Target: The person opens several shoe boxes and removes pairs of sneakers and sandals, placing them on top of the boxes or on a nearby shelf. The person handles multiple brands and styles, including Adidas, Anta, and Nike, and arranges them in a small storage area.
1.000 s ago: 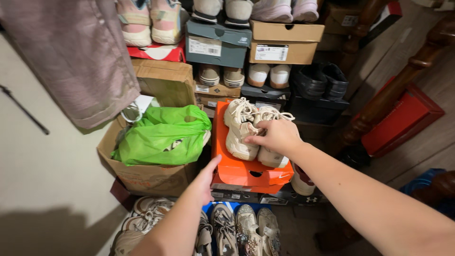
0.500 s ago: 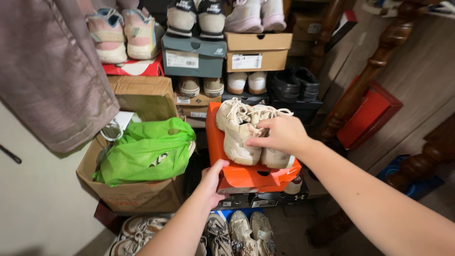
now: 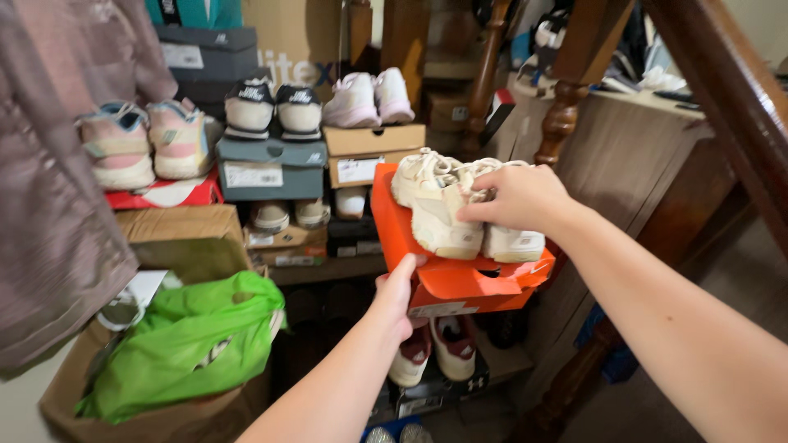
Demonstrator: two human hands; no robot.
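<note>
In front of the stacked shoe boxes, the left hand (image 3: 397, 297) supports an orange shoe box (image 3: 460, 279) from below, fingers curled up against its near edge and thumb at the side. The box is lifted clear and tilted, its open lid standing behind. On top lies a pair of cream sneakers (image 3: 447, 205), side by side. The right hand (image 3: 517, 197) presses down on them, fingers closed over the laces and upper. To the left, a green plastic bag (image 3: 185, 344) fills an open cardboard carton (image 3: 176, 238). Behind, further pairs sit on a grey box (image 3: 267, 168) and a tan box (image 3: 373, 148).
</note>
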